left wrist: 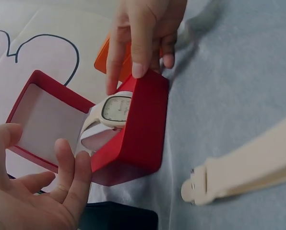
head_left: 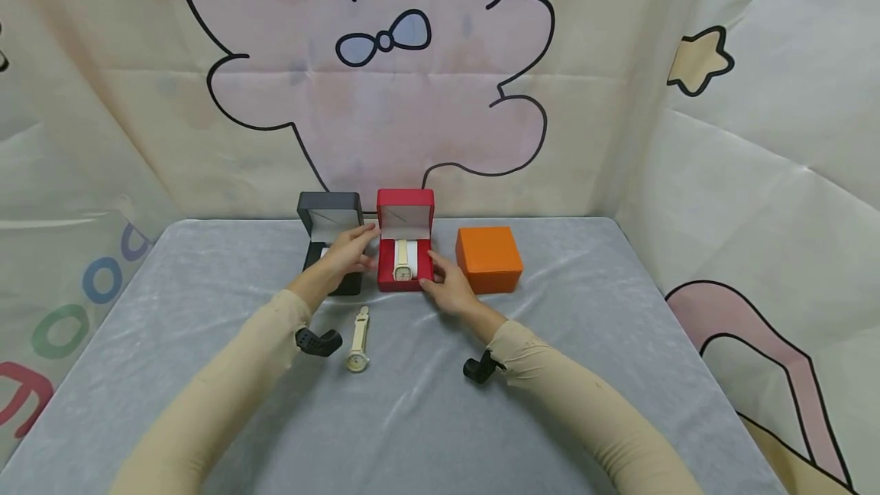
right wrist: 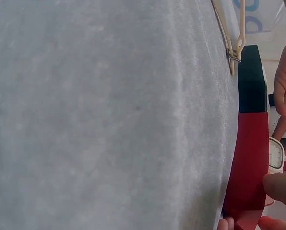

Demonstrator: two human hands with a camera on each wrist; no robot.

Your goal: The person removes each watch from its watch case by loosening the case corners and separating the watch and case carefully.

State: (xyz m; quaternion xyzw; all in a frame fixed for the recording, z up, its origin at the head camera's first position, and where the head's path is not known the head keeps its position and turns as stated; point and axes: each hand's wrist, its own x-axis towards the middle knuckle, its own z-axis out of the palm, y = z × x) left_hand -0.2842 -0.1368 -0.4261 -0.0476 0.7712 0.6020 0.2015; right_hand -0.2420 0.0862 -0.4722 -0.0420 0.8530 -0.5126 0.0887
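Observation:
In the head view a red watch box (head_left: 406,286) stands with its lid up, holding a cream-strapped watch (head_left: 402,258) on a white cushion. My right hand (head_left: 451,290) holds the box at its right side; in the left wrist view its thumb (left wrist: 138,67) lies at the front corner. Left of the box is my left hand (head_left: 347,252), its fingers (left wrist: 64,160) spread and relaxed beside the raised lid. Behind that hand stands a dark watch box (head_left: 330,205) with its lid up, its inside partly hidden. A second cream watch (head_left: 359,338) lies on the cloth in front.
An orange box (head_left: 490,260) stands closed to the right of the red one. Grey cloth (head_left: 412,418) covers the table. A printed curtain (head_left: 440,121) hangs just behind the boxes, with more printed cloth (head_left: 791,174) along both sides.

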